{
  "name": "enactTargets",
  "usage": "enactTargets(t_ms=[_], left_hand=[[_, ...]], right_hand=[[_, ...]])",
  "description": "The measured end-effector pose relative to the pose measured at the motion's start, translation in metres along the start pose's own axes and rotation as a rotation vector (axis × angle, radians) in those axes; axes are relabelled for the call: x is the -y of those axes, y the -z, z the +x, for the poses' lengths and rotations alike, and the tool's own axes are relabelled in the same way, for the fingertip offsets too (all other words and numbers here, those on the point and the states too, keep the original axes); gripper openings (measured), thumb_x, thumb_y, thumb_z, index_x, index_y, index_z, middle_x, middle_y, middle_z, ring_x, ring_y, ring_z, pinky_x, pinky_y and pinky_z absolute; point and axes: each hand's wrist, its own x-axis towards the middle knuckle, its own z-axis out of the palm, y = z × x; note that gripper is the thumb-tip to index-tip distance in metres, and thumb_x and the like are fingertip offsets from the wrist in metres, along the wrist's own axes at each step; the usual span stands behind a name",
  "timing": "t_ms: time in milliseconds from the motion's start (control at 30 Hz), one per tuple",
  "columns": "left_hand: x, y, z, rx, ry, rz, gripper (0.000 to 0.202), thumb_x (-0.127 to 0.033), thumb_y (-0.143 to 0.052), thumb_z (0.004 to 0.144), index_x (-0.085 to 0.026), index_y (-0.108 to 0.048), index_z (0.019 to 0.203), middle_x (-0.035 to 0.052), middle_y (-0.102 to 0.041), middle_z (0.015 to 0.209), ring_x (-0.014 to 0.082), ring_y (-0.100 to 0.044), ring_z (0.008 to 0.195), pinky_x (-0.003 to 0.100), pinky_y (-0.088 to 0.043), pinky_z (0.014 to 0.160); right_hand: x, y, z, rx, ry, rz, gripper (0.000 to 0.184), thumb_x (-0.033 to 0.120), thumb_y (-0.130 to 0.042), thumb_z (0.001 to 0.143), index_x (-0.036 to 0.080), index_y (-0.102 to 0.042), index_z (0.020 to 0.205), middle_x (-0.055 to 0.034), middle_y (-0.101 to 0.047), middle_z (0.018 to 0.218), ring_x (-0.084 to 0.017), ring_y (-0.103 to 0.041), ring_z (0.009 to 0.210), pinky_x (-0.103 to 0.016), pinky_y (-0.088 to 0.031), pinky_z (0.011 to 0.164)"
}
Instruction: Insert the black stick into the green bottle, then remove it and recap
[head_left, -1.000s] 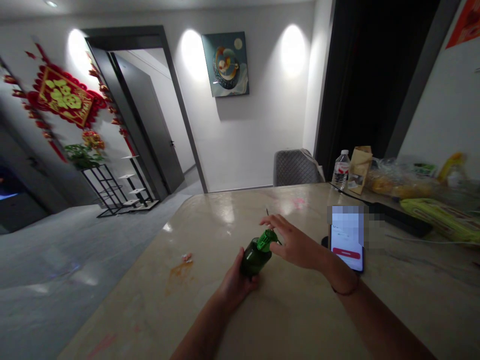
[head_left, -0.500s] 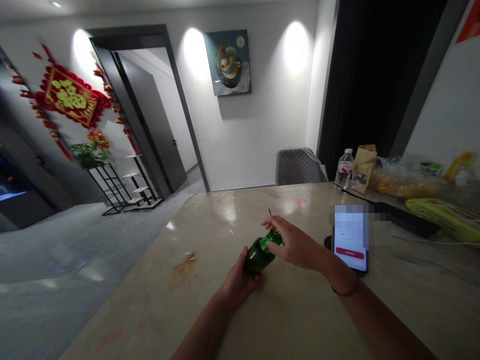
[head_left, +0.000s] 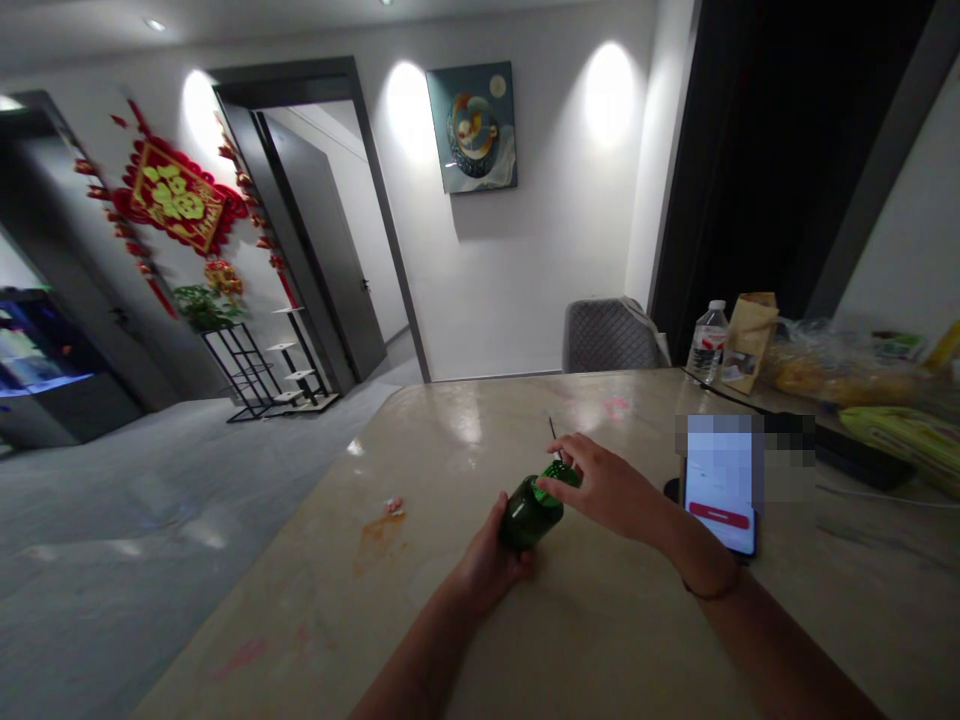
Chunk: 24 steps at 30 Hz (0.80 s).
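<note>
Two hands show: one left hand (head_left: 489,562), one right hand (head_left: 609,490). Two bottles: one green bottle (head_left: 525,522), one clear bottle (head_left: 707,345). There is one counter (head_left: 337,620), one phone (head_left: 720,490), one paper bag (head_left: 750,335), one chair (head_left: 606,338), one wall picture (head_left: 474,130) and one plant (head_left: 201,306).

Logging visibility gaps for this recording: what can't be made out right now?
All in the head view:
Bottle: top partly covered by the right hand, lower end by the left hand.
Dark stick: lower end lost at the right hand.
Phone: screen partly pixelated, its text too small.
Yellow pack: far end cut off by the right edge.
</note>
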Motion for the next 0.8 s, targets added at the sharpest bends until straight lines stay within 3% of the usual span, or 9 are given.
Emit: enactTargets(t_ms=[233,367,567,667,800], left_hand=[[0.0,0.003,0.002,0.017,0.02,0.02,0.047,-0.055,-0.047,0.077,-0.015,-0.052,0.101,0.0024,-0.058,0.067,0.0062,-0.045,0.04,0.017,-0.029,0.039],[0.001,0.003,0.002,0.009,0.012,0.008,0.044,-0.055,-0.047,0.077,-0.016,-0.053,0.098,0.0016,-0.058,0.067,0.0059,-0.044,0.039,0.017,-0.028,0.038],[0.001,0.002,0.001,0.018,0.002,-0.004,0.042,-0.053,-0.046,0.078,-0.015,-0.054,0.096,0.0032,-0.06,0.069,0.0053,-0.044,0.04,0.016,-0.029,0.038],[0.001,0.001,0.001,0.002,0.0,-0.002,0.042,-0.053,-0.046,0.078,-0.016,-0.054,0.095,0.0022,-0.059,0.068,0.0052,-0.043,0.039,0.016,-0.029,0.038],[0.0,-0.002,0.001,-0.033,-0.003,-0.017,0.042,-0.052,-0.046,0.079,-0.016,-0.053,0.099,0.0018,-0.058,0.067,0.005,-0.043,0.041,0.016,-0.03,0.039]], right_hand=[[0.001,0.003,0.001,0.027,0.017,-0.004,0.035,0.036,-0.058,0.072,0.019,-0.053,0.103,-0.0044,-0.057,0.089,-0.013,-0.054,0.068,-0.027,-0.04,0.063],[0.001,0.006,-0.001,0.039,0.103,0.049,0.032,0.023,-0.059,0.069,0.02,-0.054,0.101,-0.0049,-0.056,0.096,-0.016,-0.055,0.083,-0.029,-0.043,0.073],[0.0,0.011,-0.004,0.091,0.25,0.149,0.046,0.004,-0.053,0.064,0.022,-0.052,0.106,-0.005,-0.052,0.108,-0.017,-0.05,0.103,-0.032,-0.038,0.091],[0.002,0.01,-0.004,0.092,0.214,0.154,0.047,0.016,-0.061,0.065,0.022,-0.05,0.11,-0.0059,-0.049,0.114,-0.018,-0.048,0.107,-0.033,-0.037,0.093],[0.003,0.004,-0.001,0.047,-0.007,0.08,0.041,0.04,-0.056,0.074,0.017,-0.051,0.108,-0.0092,-0.056,0.104,-0.021,-0.055,0.094,-0.035,-0.042,0.083]])
